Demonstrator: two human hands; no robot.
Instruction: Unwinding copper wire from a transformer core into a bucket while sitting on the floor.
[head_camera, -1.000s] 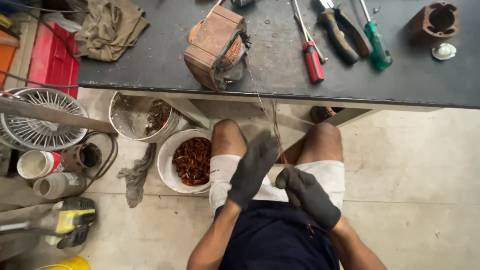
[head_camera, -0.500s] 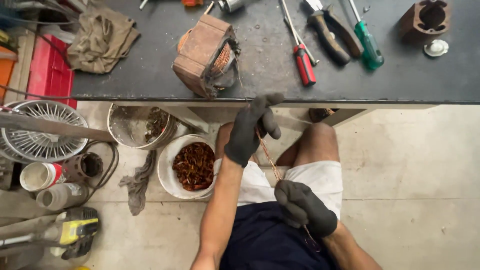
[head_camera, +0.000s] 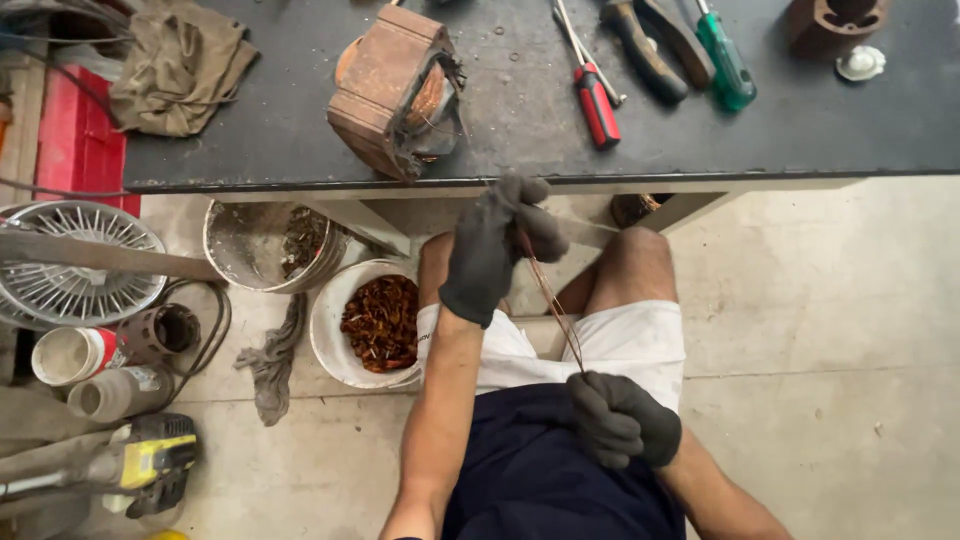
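Both gloved hands, left hand (head_camera: 495, 245) and right hand (head_camera: 622, 420), grip clenched, stretch copper wire (head_camera: 552, 300) below the bench (head_camera: 700, 140).

We are looking down at a repair workshop: a dark, scuffed workbench (head_camera: 800, 130) carries a red-handled screwdriver (head_camera: 594, 98), a green-handled screwdriver (head_camera: 726, 66) and a rusty motor stator with copper windings (head_camera: 398, 90). On the bare concrete floor (head_camera: 830, 330) sit a white bucket of copper scrap (head_camera: 340, 350), a round metal fan grille (head_camera: 75, 262) and a yellow power tool (head_camera: 140, 462).
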